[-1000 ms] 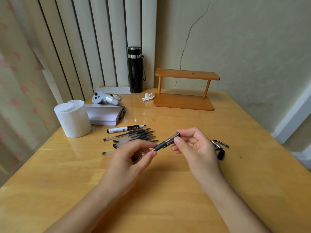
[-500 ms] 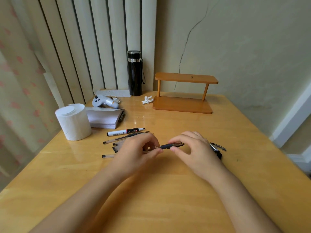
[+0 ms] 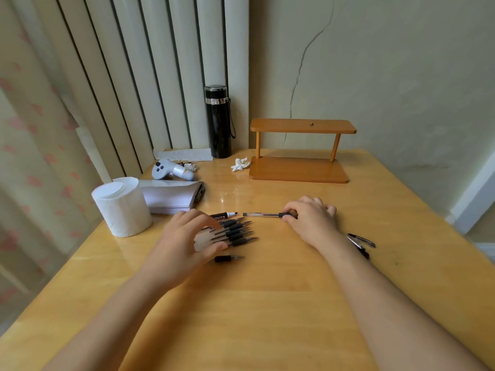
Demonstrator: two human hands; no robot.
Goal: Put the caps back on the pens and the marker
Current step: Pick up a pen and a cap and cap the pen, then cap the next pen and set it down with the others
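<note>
- The right hand (image 3: pixel 312 222) is clenched on the right end of a clear-barrelled pen with a black grip (image 3: pixel 263 215), pinching it between thumb and curled fingers; the pen lies level on the pale wooden desk (image 3: pixel 267 303), its clear end pointing left.
- The left hand (image 3: pixel 184 243) is released, its fingers loosely spread over the barrels of a row of uncapped black-grip pens (image 3: pixel 235 231), whose metal tips point right.
- A white marker with a black and red label (image 3: pixel 227 215) lies just behind the row, its dark nib bare.
- One more short black-grip pen (image 3: pixel 229 258) lies apart, nearer the person.
- Loose dark pen caps (image 3: pixel 361 240) lie just right of the right forearm.
- At the left stand a white paper roll (image 3: pixel 122 207) and a stack of white paper (image 3: pixel 171 196); at the back stand a black flask (image 3: pixel 218 121) and a small wooden shelf (image 3: pixel 300 170).
</note>
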